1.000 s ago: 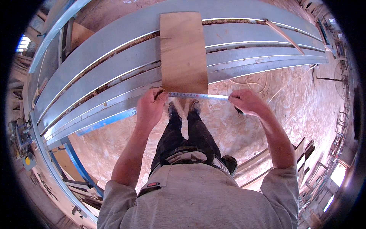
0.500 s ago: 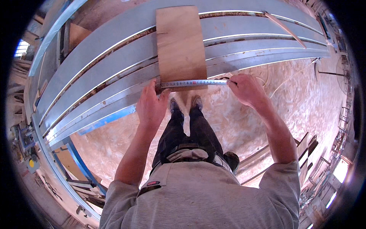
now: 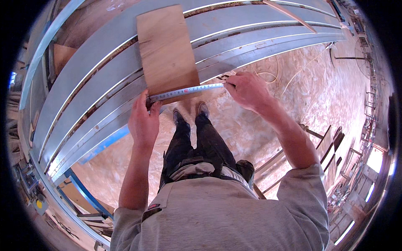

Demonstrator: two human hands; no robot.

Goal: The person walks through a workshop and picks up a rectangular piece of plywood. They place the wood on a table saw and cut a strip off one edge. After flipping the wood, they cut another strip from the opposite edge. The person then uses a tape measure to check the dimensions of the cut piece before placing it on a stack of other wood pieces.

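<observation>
A brown rectangular wooden board [image 3: 169, 48] lies across the slatted grey metal bed, its near end jutting over the front edge. The white blade of a tape measure [image 3: 190, 89] is stretched across this near end and runs past the board's right edge. At the board's near left corner, my left hand [image 3: 143, 119] is closed, thumb and fingers pinching the blade's end there. My right hand [image 3: 251, 93], out over the floor, is closed around the other end of the tape measure; its fingers hide what lies in the palm.
A thin wooden strip [image 3: 291, 16] rests on the bed at the far right. Cables [image 3: 272, 71] lie on the dusty floor beyond my right hand. Long timber pieces [image 3: 328, 152] stand at the right. A blue metal frame [image 3: 90, 190] is at the lower left.
The board, the metal bed and both hands now appear farther left in the picture as the view shifts. The tape measure stays stretched over the board's near end, now slanting up toward the right.
</observation>
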